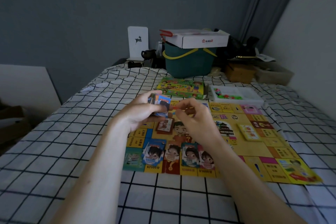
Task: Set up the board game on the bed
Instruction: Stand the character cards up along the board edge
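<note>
A stack of cards (160, 104) is gripped by the left hand (143, 112); one card's edge is pinched by the right hand (192, 116). Below the fingers, the board (254, 152) is spread on a checked bed (72, 123), near a grey wall (91, 5).

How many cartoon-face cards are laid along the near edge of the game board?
4, side by side along the board's near edge. The right forearm may hide more.

1. Dim and cool-toned overall, with a grey cast across the wall (72, 14).
2. Soft, shadowless light on the bed (54, 151).
3. Slightly soft and grainy throughout, small print on the board (254, 151) unreadable.
4. Bent by wide-angle distortion toward the edges, grid lines curving.
</note>
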